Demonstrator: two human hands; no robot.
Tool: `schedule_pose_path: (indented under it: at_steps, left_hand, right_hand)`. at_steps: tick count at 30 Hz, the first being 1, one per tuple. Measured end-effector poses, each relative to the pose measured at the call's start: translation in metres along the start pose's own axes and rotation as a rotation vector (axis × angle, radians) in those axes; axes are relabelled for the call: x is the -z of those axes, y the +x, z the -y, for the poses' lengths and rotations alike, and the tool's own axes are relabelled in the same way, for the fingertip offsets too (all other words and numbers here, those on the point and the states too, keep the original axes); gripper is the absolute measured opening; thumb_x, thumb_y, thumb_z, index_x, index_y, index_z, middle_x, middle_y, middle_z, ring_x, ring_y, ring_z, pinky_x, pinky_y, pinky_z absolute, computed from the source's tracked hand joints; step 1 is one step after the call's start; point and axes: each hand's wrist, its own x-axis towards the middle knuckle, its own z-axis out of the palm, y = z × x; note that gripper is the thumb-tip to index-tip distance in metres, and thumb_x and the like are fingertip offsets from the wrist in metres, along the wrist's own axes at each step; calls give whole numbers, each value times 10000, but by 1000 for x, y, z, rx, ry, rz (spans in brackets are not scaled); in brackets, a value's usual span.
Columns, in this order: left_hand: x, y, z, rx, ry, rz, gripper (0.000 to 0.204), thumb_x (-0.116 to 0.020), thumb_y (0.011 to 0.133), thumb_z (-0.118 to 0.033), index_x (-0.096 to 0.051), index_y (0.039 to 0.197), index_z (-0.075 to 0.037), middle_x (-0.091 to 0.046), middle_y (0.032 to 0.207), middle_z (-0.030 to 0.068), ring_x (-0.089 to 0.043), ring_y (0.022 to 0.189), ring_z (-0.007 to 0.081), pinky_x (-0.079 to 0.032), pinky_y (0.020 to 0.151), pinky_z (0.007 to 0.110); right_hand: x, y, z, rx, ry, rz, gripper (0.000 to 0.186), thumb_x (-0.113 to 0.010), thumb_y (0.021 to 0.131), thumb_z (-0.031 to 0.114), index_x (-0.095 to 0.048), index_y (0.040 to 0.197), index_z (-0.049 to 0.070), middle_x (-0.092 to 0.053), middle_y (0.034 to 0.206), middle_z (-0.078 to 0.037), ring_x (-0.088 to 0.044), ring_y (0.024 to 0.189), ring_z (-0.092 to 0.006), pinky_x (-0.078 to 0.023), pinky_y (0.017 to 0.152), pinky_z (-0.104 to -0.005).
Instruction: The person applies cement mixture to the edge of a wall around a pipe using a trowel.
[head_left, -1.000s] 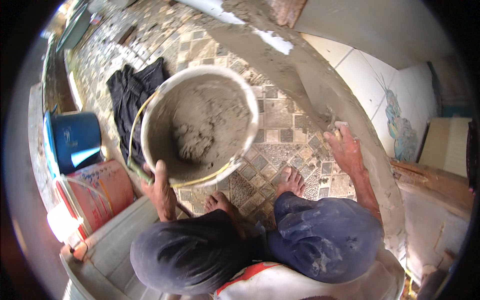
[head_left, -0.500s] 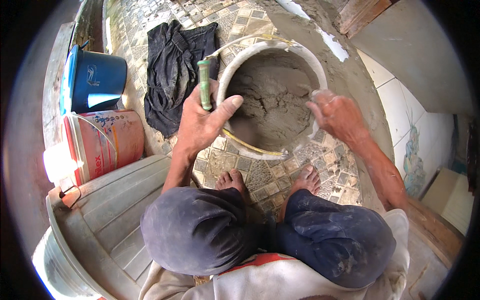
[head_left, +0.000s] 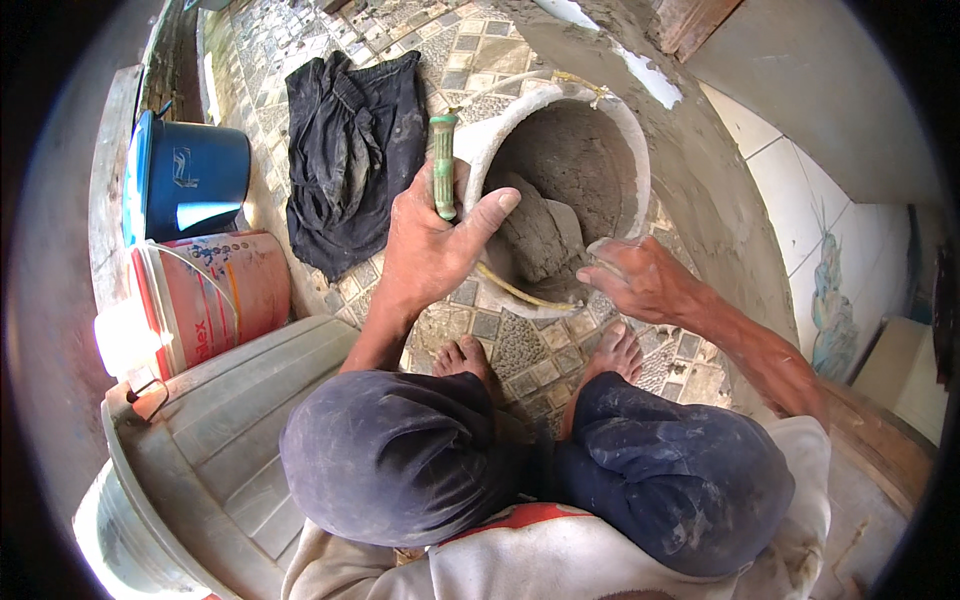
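Observation:
A whitish round bucket stands tilted in front of me, grey wet mortar inside. My left hand is at its left rim, thumb lying over the edge. A tool with a ribbed green handle is held in that hand, handle upright; its working end is hidden. My right hand reaches over the near right rim, fingers bent closed. Against its fingertips, a flat grey piece lies beside a thick lump of mortar; whether the fingers grip it is unclear.
Black cloth lies on the patterned tiles left of the bucket. Farther left are a blue bucket and a red-pink pail beside a large grey lidded bin. Mortar-smeared ground borders white tiles on the right.
My right hand has moved from the bucket's right rim down and left to its near side. The bucket has tilted, and a mortar lump with a flat grey piece now shows inside.

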Motion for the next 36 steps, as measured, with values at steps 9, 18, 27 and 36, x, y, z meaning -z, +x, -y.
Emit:
schedule_pose_path:
  at_steps: [9, 18, 27, 36]
  left_hand:
    - [-3, 9, -16, -25, -11, -69, 357, -777, 930, -300, -638, 1027, 14, -627, 737, 56, -541, 656, 130, -482, 633, 319]
    - [19, 7, 14, 96, -144, -222, 251, -735, 972, -252, -617, 848, -67, -491, 717, -75, -411, 625, 45, -349, 550, 258]
    - [62, -8, 109, 238, -568, -317, 341, -618, 1053, -296, -651, 1138, 33, -689, 1017, 76, -634, 887, 143, -528, 801, 304]
    - [54, -6, 138, 296, -769, -333, 390, -605, 1055, -298, -624, 1231, 49, -695, 1152, 128, -668, 990, 197, -551, 865, 347]
  right_hand:
    - [-2, 3, 17, -139, 259, 13, 345, -690, 964, 314, -703, 1017, -27, -669, 798, -215, -671, 746, -290, -510, 715, -419]
    - [15, -5, 4, -142, 506, -68, 322, -672, 992, 311, -701, 967, -9, -650, 696, -89, -610, 645, -156, -504, 640, -350]
    - [83, -10, 1, -355, 602, -500, 354, -598, 975, 189, -663, 1251, -23, -681, 790, -92, -610, 589, -144, -525, 505, -354]
    - [99, 36, -122, -377, -418, -873, 349, -578, 982, 246, -641, 1155, -51, -682, 1056, -310, -669, 985, -478, -523, 912, -554]
